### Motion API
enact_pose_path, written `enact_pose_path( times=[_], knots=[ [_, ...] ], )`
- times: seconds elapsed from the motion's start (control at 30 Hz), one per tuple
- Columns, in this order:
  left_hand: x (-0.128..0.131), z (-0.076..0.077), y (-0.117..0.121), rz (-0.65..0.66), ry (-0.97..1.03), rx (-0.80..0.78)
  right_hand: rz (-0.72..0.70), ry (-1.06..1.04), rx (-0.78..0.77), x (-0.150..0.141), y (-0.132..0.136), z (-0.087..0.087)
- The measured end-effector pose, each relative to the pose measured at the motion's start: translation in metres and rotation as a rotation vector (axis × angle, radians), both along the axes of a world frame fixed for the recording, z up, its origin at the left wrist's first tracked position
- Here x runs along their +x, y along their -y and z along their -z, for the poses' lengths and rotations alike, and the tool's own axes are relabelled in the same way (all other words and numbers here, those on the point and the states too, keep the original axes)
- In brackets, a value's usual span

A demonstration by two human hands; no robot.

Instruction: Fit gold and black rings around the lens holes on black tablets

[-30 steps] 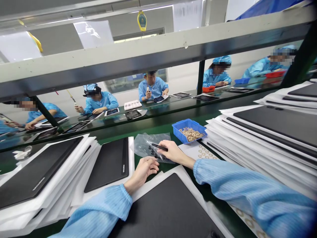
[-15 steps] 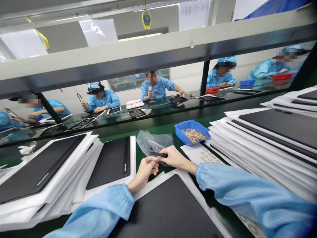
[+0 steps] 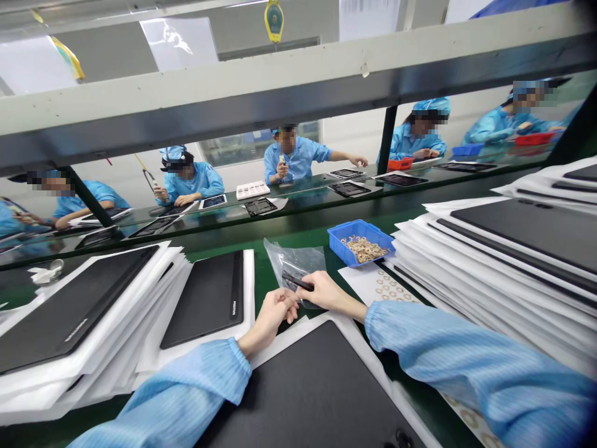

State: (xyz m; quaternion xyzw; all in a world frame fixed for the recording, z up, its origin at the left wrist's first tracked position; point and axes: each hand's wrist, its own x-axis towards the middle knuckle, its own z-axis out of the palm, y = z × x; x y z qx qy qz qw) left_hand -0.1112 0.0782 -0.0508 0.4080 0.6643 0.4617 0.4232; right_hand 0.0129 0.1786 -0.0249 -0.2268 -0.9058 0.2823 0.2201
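"See how the black stick (image 3: 298, 281) slants more than before, with its far end up higher?"

"Yes, and across the way a worker's hand (image 3: 358, 161) has come off a dark panel (image 3: 349, 188). What has the stick now?"

"The right hand (image 3: 324, 291) does. Its fingers are closed tight on it, and the stick is over the clear bag (image 3: 308, 260)."

"And the left hand (image 3: 275, 312)?"

"Its fingers are curled, tips close to the stick hand. I can't tell if they pinch something small."

"Where is the bag?"

"On the green table (image 3: 265, 274), just past both hands. It is between the small tablet (image 3: 205, 298) and the blue tray (image 3: 342, 247)."

"What's in the tray?"

"Lots of little tan rings (image 3: 364, 250). More rings sit in rows on a white sheet (image 3: 359, 286) beside it."

"And the big black tablet (image 3: 312, 386)?"

"Flat on white paper, nearest us, under the left sleeve."
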Motion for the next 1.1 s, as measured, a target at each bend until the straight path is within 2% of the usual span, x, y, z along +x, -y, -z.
enact_pose_path(
  times=[0.23,0.4,0.47,0.57,0.67,0.73,0.9,1.1],
  knots=[
    [0.001,-0.012,0.004,0.067,-0.154,-0.122,-0.043,0.045,-0.134,0.005,-0.014,0.003],
    [-0.016,-0.036,0.023,0.187,-0.376,-0.253,-0.102,0.056,-0.248,0.006,-0.020,0.011],
    [-0.016,-0.046,0.033,0.187,-0.479,-0.206,-0.110,0.058,-0.280,0.005,-0.022,0.013],
    [-0.007,-0.052,0.036,0.114,-0.619,-0.025,-0.118,0.051,-0.312,0.004,-0.023,0.015],
    [0.002,-0.045,0.022,0.053,-0.714,0.133,-0.127,0.026,-0.331,0.004,-0.024,0.015],
    [0.002,-0.036,0.010,0.042,-0.745,0.176,-0.143,0.008,-0.345,0.005,-0.024,0.014],
    [-0.009,-0.016,-0.004,0.004,-0.757,0.174,-0.169,-0.058,-0.390,0.006,-0.023,0.014],
    [-0.007,-0.013,-0.003,0.007,-0.724,0.158,-0.137,-0.148,-0.426,0.006,-0.023,0.015]
  ],
)
